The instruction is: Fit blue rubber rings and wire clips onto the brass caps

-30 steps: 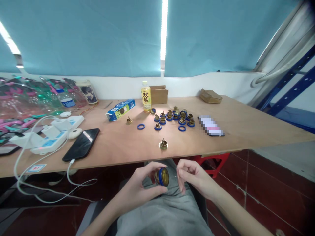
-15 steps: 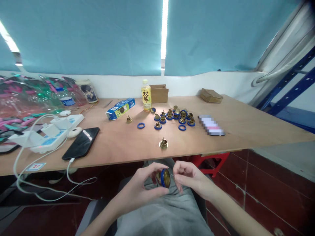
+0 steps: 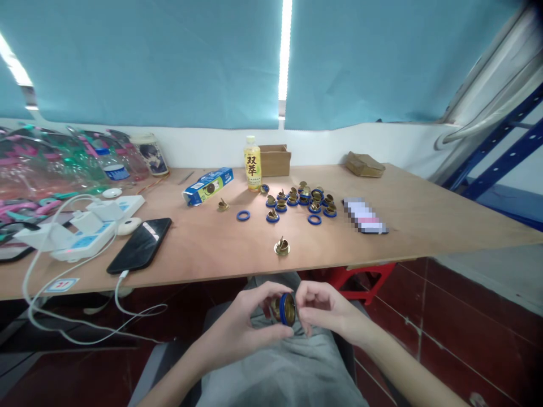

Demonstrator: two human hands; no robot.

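Over my lap, my left hand [image 3: 250, 316] holds a round brass-coloured fitting with a blue ring [image 3: 288, 310] about its rim, thumb below and fingers above. The fitting's open, hollow face is turned to the right. My right hand [image 3: 320, 308] is beside that face, thumb and fingers pinched close to the rim; what they hold, if anything, is too small to make out. On the table just ahead sits a brass fitting without a ring [image 3: 282, 246]. Behind it are several brass fittings with blue rings [image 3: 304, 199] and two loose blue rings [image 3: 243, 216], [image 3: 314, 220].
A yellow drink bottle [image 3: 253, 167], a cardboard box [image 3: 275, 161] and a blue carton [image 3: 208, 186] stand farther back. Left are a black phone [image 3: 139, 246] on a cable and a power strip [image 3: 91, 240]. Another phone [image 3: 365, 215] lies right. A red stool [image 3: 365, 282] is below.
My right hand has moved slightly left, closer to the fitting's open face. The fitting in my left hand has shifted a little right and down.
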